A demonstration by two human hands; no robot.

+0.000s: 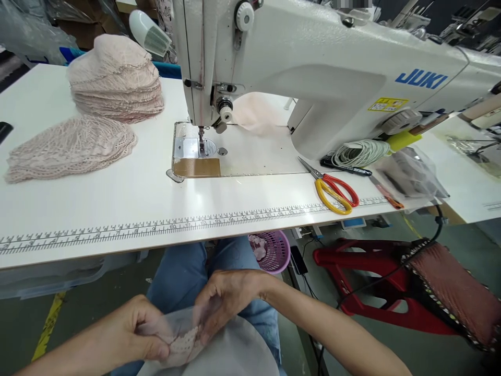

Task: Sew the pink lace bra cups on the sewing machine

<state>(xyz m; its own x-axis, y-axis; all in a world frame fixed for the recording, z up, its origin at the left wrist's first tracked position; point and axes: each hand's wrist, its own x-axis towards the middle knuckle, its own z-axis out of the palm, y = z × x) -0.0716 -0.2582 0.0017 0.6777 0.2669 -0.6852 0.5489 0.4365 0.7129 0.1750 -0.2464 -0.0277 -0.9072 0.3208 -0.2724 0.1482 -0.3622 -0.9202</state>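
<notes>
My left hand (139,329) and my right hand (223,303) are low over my lap, below the table edge. Together they pinch a small pale pink lace piece (183,342) with a sheer layer over it. Under it lies a rounded pale fabric cup (238,350). Up on the white table (117,203) a white sewing machine (313,68) stands with its needle (201,137) over the metal plate. Nothing lies under the needle.
Two stacks of pink lace pieces (117,78) (70,146) lie at the table's left. Red-and-yellow scissors (332,190), a coiled white cord (360,153) and a plastic bag (410,175) lie right of the machine. A purple basket (274,250) and red stool (376,282) stand below.
</notes>
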